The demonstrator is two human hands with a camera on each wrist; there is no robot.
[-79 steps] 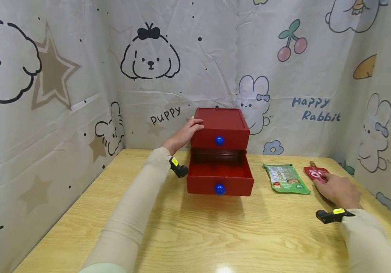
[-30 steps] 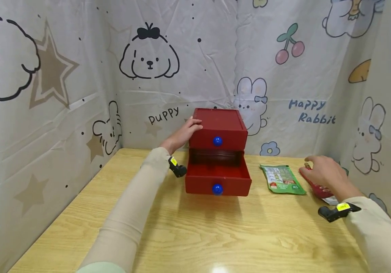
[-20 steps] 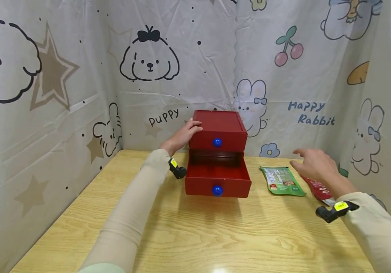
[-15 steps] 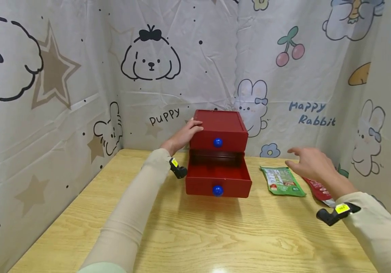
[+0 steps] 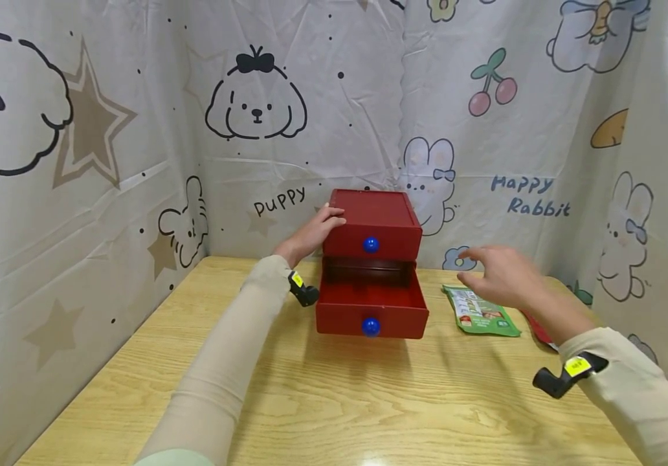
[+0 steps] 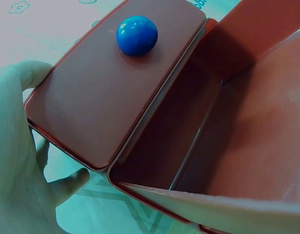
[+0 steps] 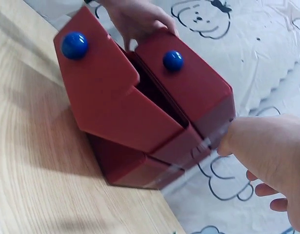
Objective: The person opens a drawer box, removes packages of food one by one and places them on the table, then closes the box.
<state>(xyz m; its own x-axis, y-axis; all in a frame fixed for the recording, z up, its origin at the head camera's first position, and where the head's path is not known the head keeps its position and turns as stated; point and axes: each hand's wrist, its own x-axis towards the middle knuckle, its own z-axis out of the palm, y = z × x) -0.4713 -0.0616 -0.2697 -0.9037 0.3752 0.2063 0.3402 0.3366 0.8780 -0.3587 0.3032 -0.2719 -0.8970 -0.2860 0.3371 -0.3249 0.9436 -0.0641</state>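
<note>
Red two-drawer cabinet (image 5: 377,210) stands near the centre of the head view on a wood-grain table (image 5: 369,401), its upper drawer (image 5: 395,246) closed and its lower drawer (image 5: 340,320) standing open, each with a round blue knob (image 5: 371,327). Left of centre, the left hand (image 5: 313,232) grips the cabinet's upper left corner, fingers over the top edge. Right of centre, the right hand (image 5: 503,275) hangs in the air, thumb and fingers apart, holding nothing, covering part of a green printed packet (image 5: 485,321). Farther right, a red packet (image 5: 539,331) shows only in part
</note>
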